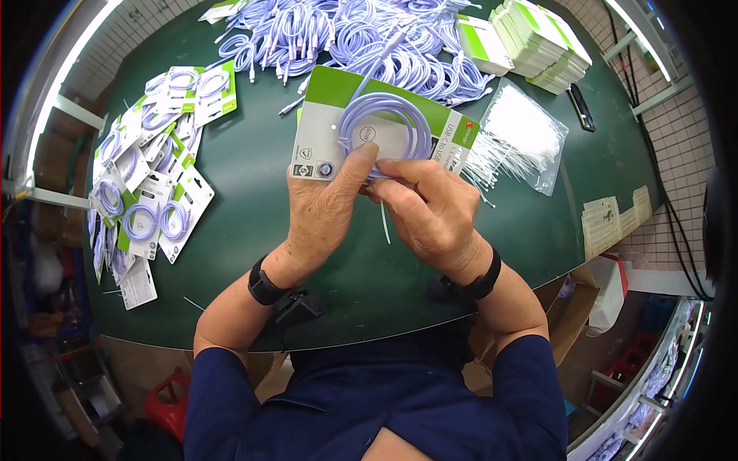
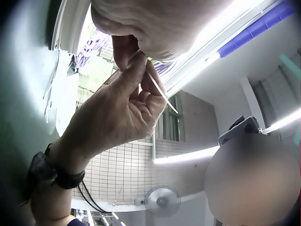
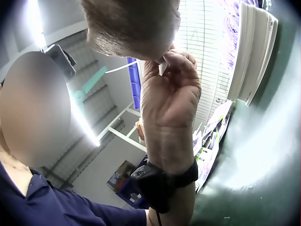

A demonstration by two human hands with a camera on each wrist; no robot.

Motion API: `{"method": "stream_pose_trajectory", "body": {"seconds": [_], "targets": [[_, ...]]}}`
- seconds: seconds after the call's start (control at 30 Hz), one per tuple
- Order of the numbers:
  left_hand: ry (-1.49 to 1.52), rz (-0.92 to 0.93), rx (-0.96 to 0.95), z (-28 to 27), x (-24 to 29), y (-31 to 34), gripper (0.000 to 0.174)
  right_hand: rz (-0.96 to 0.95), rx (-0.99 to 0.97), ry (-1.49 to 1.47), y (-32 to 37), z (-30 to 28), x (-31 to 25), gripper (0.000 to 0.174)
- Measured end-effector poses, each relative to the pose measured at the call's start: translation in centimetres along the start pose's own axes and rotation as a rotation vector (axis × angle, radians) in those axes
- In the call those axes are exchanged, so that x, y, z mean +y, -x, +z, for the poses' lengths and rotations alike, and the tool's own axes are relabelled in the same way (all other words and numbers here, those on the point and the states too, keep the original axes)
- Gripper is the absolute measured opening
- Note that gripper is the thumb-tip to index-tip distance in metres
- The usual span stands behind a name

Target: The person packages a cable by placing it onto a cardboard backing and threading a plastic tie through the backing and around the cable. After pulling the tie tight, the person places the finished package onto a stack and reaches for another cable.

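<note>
A green-and-white printed card [image 1: 315,115] with a coiled lilac USB cable [image 1: 423,131] on its front is in front of me in the head view. My left hand [image 1: 317,211] grips the card's lower left part, thumb pressed over the coil's bottom. My right hand [image 1: 436,211] pinches at the lower edge of the coil, where a thin white cable tie [image 1: 386,223] hangs from between the fingers. In the left wrist view, the tie's tail [image 2: 162,89] sticks out past the right hand's fingertips. Fingers hide where the tie meets the cable.
Carded cables [image 1: 142,219] lie heaped at the left. A large pile of loose lilac cables [image 1: 361,38] fills the back. Stacked cards [image 1: 538,38] stand back right, near a black-handled cutter [image 1: 582,107] and a clear bag of white cable ties [image 1: 523,131].
</note>
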State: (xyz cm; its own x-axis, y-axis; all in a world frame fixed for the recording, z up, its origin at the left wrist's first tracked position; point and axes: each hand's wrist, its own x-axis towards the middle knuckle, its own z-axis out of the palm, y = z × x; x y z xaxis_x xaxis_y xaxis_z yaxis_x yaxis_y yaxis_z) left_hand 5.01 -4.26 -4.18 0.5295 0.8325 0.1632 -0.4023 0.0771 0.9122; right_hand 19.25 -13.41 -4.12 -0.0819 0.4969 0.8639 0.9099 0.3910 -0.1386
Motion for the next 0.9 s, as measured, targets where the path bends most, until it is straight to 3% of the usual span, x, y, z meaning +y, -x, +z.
{"method": "stream_pose_trajectory", "body": {"seconds": [0.1, 0.3, 0.9], "targets": [[-0.006, -0.014, -0.016, 0.1, 0.1, 0.0, 0.034, 0.017, -0.022, -0.017, -0.1, -0.2, -0.1, 0.03], [0.026, 0.057, -0.02, 0.6, 1.8, -0.1, 0.036, -0.028, 0.034, -0.05, -0.5, -0.5, -0.4, 0.03], [0.113, 0.035, -0.026, 0.9, 2.1, -0.2, 0.037, -0.097, 0.069, -0.157, -0.3, -0.6, -1.2, 0.03]]}}
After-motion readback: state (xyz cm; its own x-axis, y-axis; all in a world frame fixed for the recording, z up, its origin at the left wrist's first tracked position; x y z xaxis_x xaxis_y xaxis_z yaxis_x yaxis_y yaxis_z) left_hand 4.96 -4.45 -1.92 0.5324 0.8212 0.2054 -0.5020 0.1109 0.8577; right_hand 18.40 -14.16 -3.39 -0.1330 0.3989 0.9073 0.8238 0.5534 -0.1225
